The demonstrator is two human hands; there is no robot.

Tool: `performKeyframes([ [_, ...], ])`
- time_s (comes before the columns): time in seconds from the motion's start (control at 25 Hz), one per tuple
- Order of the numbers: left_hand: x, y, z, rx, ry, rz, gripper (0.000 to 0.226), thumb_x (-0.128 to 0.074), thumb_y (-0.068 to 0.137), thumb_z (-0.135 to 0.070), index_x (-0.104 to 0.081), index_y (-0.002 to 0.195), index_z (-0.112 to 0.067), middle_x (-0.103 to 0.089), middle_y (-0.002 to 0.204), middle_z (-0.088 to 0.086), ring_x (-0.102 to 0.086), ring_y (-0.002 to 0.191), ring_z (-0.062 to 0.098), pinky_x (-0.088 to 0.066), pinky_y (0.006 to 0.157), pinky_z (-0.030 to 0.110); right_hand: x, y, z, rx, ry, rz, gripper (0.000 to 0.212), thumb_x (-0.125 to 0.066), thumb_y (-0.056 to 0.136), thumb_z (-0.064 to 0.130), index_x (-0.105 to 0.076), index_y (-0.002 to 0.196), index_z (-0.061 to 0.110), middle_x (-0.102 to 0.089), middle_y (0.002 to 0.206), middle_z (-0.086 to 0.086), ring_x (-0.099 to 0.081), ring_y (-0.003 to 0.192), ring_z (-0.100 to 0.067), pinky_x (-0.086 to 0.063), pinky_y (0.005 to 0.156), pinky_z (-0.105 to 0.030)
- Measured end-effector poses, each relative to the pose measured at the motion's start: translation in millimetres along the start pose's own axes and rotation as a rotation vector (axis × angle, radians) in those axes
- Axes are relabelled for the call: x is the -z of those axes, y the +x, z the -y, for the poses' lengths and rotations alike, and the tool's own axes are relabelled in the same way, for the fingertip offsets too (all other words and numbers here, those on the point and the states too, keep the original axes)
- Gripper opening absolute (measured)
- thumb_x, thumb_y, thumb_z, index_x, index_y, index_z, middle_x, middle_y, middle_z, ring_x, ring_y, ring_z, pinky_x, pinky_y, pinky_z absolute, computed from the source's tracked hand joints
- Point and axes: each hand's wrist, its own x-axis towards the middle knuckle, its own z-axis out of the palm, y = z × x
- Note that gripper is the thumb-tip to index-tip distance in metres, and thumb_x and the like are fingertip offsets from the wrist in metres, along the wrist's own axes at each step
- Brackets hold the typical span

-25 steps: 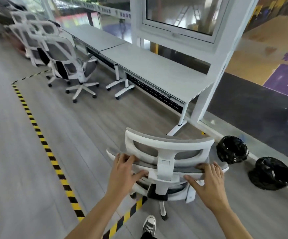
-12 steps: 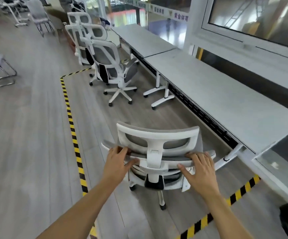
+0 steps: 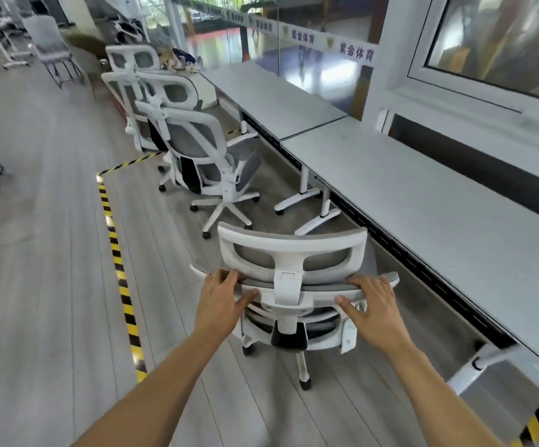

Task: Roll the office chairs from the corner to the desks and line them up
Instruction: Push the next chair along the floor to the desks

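Observation:
A white office chair [image 3: 290, 253] with grey mesh stands right in front of me, its back toward me. My left hand [image 3: 221, 300] grips the left end of the backrest's top edge. My right hand [image 3: 373, 303] grips the right end of the same edge. The near desk [image 3: 439, 201] runs along the right, beside the chair. Farther ahead another white chair [image 3: 203, 156] stands by the far desk [image 3: 274, 98], with two more white chairs [image 3: 145, 79] bunched behind it.
Yellow-black tape [image 3: 118, 253] marks the floor on the left and another strip [image 3: 536, 417] shows at the bottom right. The desk's white legs [image 3: 313, 201] stand ahead of the chair. Grey metal-framed chairs [image 3: 52, 50] stand at the far left. Glass walls line the right.
The chair and I have turned left and rolled forward along the desks. The black bags dropped out of view. The row of chairs is nearer. Both hands keep their grip.

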Motion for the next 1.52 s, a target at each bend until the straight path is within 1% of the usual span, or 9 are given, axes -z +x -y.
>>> performKeyframes([
  [0.16, 2, 116, 29, 0.033, 0.045, 0.038, 0.045, -0.056, 0.089, -0.057, -0.056, 0.117, -0.022, -0.054, 0.123, 0.001, -0.050, 0.114, 0.024, -0.048, 0.093, 0.039, -36, 112, 3, -0.058, -0.012, 0.070, 0.036, -0.063, 0.093, 0.045, -0.060, 0.119, 0.021, -0.059, 0.121, 0.005, -0.050, 0.126, -0.020, -0.018, 0.123, -0.044],
  [0.44, -5, 281, 69, 0.077, 0.004, 0.021, 0.042, -0.054, 0.092, -0.053, -0.053, 0.117, -0.019, -0.047, 0.133, 0.000, -0.042, 0.125, 0.024, -0.043, 0.103, 0.040, -98, 278, -8, -0.065, 0.022, 0.051, 0.040, -0.052, 0.095, 0.053, -0.058, 0.120, 0.023, -0.056, 0.123, 0.007, -0.038, 0.133, -0.014, 0.006, 0.123, -0.024],
  [0.6, 0, 358, 90, 0.077, 0.007, 0.031, 0.038, -0.056, 0.093, -0.046, -0.052, 0.120, -0.019, -0.046, 0.135, 0.002, -0.041, 0.127, 0.027, -0.040, 0.107, 0.044, -124, 350, -2, -0.050, -0.004, 0.028, 0.037, -0.056, 0.097, 0.048, -0.060, 0.118, 0.018, -0.058, 0.122, 0.003, -0.039, 0.127, -0.012, 0.009, 0.120, -0.020],
  [0.68, 0, 379, 106, 0.072, 0.025, 0.039, 0.038, -0.055, 0.094, -0.044, -0.051, 0.123, -0.019, -0.047, 0.136, 0.001, -0.040, 0.130, 0.027, -0.038, 0.110, 0.045, -136, 368, 5, -0.078, -0.019, 0.045, 0.037, -0.056, 0.097, 0.047, -0.060, 0.118, 0.017, -0.058, 0.121, 0.002, -0.043, 0.128, -0.016, 0.004, 0.123, -0.025],
  [0.88, 14, 426, 136, 0.022, 0.064, 0.077, 0.038, -0.054, 0.095, -0.043, -0.053, 0.123, -0.018, -0.052, 0.135, 0.003, -0.039, 0.132, 0.026, -0.037, 0.111, 0.044, -160, 395, 35, -0.133, -0.071, 0.037, 0.038, -0.055, 0.097, 0.046, -0.060, 0.121, 0.016, -0.058, 0.123, -0.001, -0.047, 0.130, -0.022, -0.005, 0.126, -0.038],
  [1.04, 29, 433, 147, -0.044, 0.085, 0.128, 0.038, -0.059, 0.093, -0.036, -0.054, 0.123, -0.014, -0.055, 0.132, 0.008, -0.042, 0.128, 0.030, -0.041, 0.104, 0.046, -170, 393, 58, -0.208, -0.192, 0.025, 0.041, -0.051, 0.100, 0.045, -0.058, 0.132, 0.019, -0.053, 0.140, -0.004, -0.035, 0.144, -0.024, -0.011, 0.126, -0.040],
  [1.16, 41, 426, 145, -0.160, 0.184, 0.205, 0.043, -0.060, 0.089, -0.027, -0.052, 0.129, -0.013, -0.054, 0.134, 0.011, -0.045, 0.127, 0.033, -0.042, 0.101, 0.048, -173, 381, 80, -0.356, -0.206, -0.063, 0.041, -0.052, 0.100, 0.038, -0.055, 0.137, 0.021, -0.048, 0.147, -0.006, -0.036, 0.142, -0.027, -0.025, 0.119, -0.044],
  [1.28, 53, 397, 127, -0.292, 0.149, 0.216, 0.040, -0.061, 0.089, -0.026, -0.055, 0.127, -0.018, -0.055, 0.132, 0.007, -0.047, 0.122, 0.034, -0.044, 0.097, 0.048, -162, 359, 110, -0.458, -0.167, -0.175, 0.040, -0.052, 0.098, 0.032, -0.054, 0.136, 0.019, -0.054, 0.141, -0.003, -0.048, 0.130, -0.028, -0.036, 0.109, -0.042],
  [1.52, 56, 325, 43, -0.677, 0.008, 0.274, 0.031, -0.062, 0.088, -0.025, -0.060, 0.118, -0.019, -0.058, 0.122, 0.002, -0.053, 0.107, 0.031, -0.045, 0.091, 0.044, -105, 258, 159, -0.533, -0.191, -0.365, 0.040, -0.058, 0.094, 0.024, -0.055, 0.135, 0.022, -0.058, 0.135, 0.000, -0.052, 0.119, -0.025, -0.037, 0.099, -0.036],
])
